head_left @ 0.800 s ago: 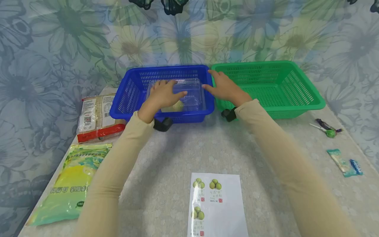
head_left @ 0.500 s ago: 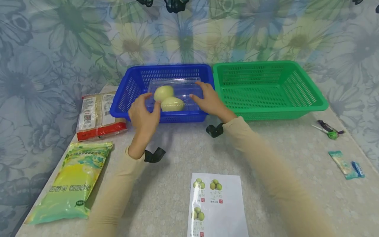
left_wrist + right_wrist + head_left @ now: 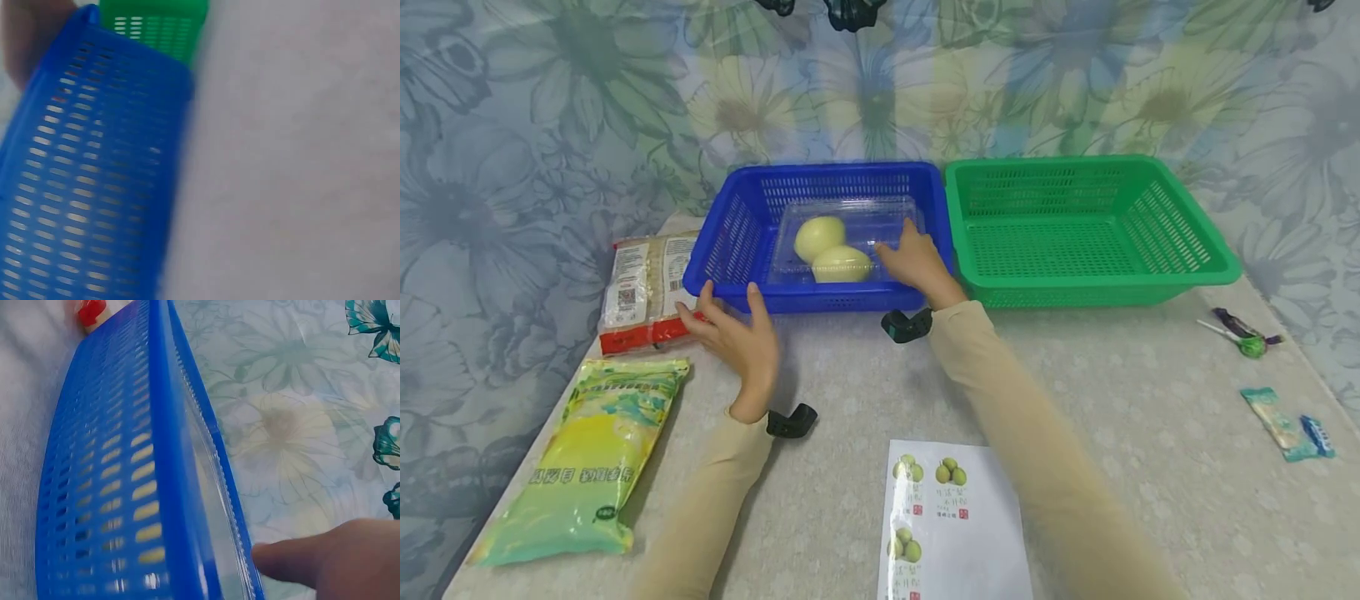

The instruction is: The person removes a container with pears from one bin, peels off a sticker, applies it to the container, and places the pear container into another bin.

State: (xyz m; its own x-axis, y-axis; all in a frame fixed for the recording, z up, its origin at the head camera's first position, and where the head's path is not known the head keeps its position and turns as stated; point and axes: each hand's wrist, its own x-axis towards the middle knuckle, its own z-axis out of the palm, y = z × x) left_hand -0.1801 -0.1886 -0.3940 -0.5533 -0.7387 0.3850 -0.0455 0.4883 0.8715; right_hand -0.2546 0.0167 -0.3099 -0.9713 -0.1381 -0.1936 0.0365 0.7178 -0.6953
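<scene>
Inside the blue basket lies a clear plastic box. Two pale yellow-green round fruits sit in the left part of the box. My right hand is over the box's right end, fingers pointing away; whether they touch the plastic I cannot tell. The right wrist view shows its straight thumb by the basket rim. My left hand is just in front of the basket's left front corner, fingers spread and holding nothing.
A green basket stands right of the blue one. At left lie a bag with a red band and a yellow-green bag. A sticker sheet is in front; a lollipop and candies lie right.
My left hand has come out of the blue basket, toward me and left. The right hand has moved from the basket's right rim to over the box's right end. The fruits are now uncovered.
</scene>
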